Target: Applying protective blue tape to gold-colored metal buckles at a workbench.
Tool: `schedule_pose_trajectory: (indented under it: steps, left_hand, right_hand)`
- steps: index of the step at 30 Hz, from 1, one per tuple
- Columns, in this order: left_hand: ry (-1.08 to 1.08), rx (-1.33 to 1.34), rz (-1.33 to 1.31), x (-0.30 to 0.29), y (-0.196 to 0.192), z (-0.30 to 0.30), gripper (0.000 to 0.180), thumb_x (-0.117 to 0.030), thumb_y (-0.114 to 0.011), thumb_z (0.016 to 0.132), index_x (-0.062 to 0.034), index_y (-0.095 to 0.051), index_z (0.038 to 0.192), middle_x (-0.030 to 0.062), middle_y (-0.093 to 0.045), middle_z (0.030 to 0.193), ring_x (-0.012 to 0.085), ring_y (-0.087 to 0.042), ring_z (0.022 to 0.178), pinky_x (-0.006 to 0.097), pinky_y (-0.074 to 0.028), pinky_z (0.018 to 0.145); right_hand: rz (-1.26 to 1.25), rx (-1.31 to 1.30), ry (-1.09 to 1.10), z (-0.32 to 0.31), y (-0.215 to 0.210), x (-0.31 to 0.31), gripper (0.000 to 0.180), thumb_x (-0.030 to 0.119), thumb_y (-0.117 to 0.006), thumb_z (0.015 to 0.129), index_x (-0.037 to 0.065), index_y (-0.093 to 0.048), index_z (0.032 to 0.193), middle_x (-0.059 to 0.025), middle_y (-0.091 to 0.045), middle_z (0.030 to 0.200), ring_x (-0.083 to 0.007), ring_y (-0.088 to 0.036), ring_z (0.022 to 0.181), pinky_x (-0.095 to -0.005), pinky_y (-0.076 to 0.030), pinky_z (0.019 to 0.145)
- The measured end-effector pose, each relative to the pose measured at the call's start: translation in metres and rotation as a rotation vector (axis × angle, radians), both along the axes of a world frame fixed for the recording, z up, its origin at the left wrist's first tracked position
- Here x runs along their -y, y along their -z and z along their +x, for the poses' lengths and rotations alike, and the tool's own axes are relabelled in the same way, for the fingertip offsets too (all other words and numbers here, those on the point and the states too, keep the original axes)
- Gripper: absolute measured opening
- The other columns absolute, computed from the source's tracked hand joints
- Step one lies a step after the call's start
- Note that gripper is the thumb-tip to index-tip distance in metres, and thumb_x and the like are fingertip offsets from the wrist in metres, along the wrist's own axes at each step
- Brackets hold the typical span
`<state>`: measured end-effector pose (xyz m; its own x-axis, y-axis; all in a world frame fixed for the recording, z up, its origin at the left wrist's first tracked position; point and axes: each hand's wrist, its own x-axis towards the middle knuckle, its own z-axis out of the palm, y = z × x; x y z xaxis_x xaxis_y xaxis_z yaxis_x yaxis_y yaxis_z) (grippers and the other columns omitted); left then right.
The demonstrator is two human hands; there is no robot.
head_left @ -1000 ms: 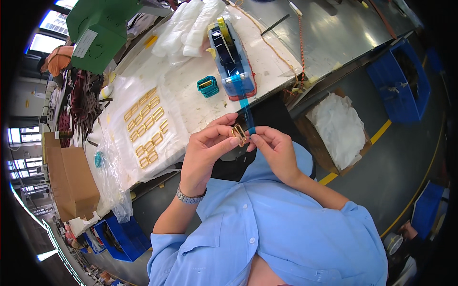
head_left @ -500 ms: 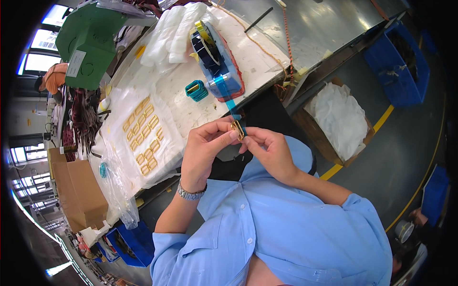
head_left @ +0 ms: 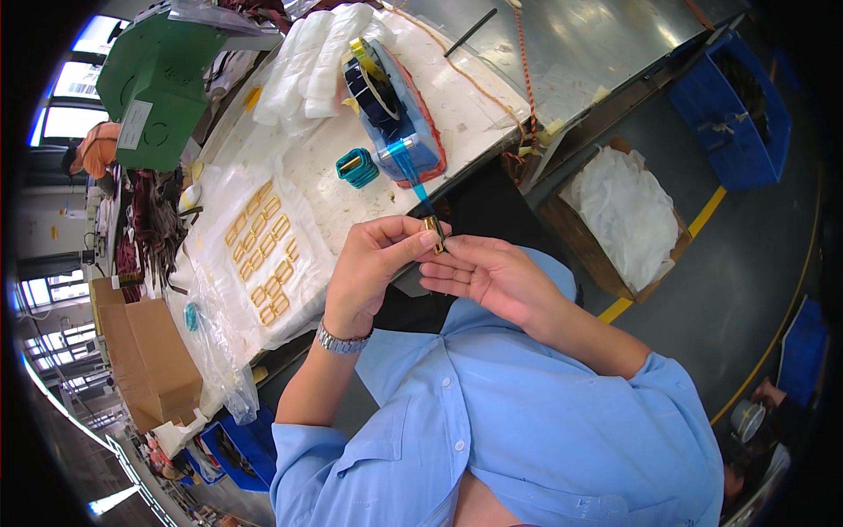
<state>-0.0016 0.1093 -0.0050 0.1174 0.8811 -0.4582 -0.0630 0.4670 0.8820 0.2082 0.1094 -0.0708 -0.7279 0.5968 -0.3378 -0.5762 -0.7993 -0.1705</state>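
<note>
My left hand (head_left: 373, 268) and my right hand (head_left: 487, 274) meet in front of my chest, both pinching a small gold metal buckle (head_left: 434, 234). A strip of blue tape (head_left: 413, 174) runs from the buckle up to a blue tape dispenser (head_left: 393, 112) on the white-covered table. A teal-wrapped buckle (head_left: 356, 167) lies beside the dispenser. Several bare gold buckles (head_left: 263, 250) lie in rows on the white sheet to my left. A metal watch sits on my left wrist.
A green machine housing (head_left: 154, 83) stands at the table's far left. Clear plastic bags (head_left: 312, 61) lie behind the dispenser. A cardboard box (head_left: 145, 360) sits at the left, a box with white wrapping (head_left: 628, 215) on the floor right, a blue crate (head_left: 738, 105) beyond.
The view has tilted, shifting the table upward and left. My hands stay together on the buckle, and my right fingers have spread flatter beneath it.
</note>
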Motion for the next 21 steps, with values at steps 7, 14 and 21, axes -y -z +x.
schedule_pose_trajectory:
  steps: [7,14,21]
  left_hand:
    - [0.005,-0.006,0.033,0.004,0.007,0.001,0.016,-0.013,-0.079,0.102,0.0023,-0.079,0.107,0.0112,-0.082,0.115,0.0086,-0.072,0.092,0.026,-0.060,0.085]
    - [-0.152,0.050,0.120,0.012,0.012,0.011,0.019,-0.014,-0.074,0.106,0.0038,-0.077,0.112,0.0072,-0.080,0.110,0.0095,-0.072,0.096,0.027,-0.060,0.089]
    - [-0.102,0.131,-0.013,0.015,0.029,0.011,0.027,-0.018,-0.069,0.110,0.0019,-0.079,0.124,-0.0003,-0.076,0.096,0.0055,-0.065,0.082,0.022,-0.054,0.079]
  right_hand:
    - [-0.076,0.021,-0.093,0.003,0.013,-0.002,0.020,0.019,-0.065,0.113,0.003,-0.071,0.124,-0.0093,-0.079,0.109,-0.0213,-0.079,0.101,-0.0459,-0.064,0.105]
    - [-0.009,0.108,-0.049,0.002,0.006,-0.007,0.020,0.019,-0.066,0.112,0.002,-0.074,0.119,-0.0084,-0.078,0.102,-0.0214,-0.079,0.097,-0.0443,-0.064,0.102]
    - [0.044,0.079,-0.059,0.005,0.006,-0.003,0.022,0.020,-0.065,0.112,0.001,-0.075,0.115,-0.0096,-0.079,0.104,-0.0253,-0.079,0.100,-0.0425,-0.064,0.101]
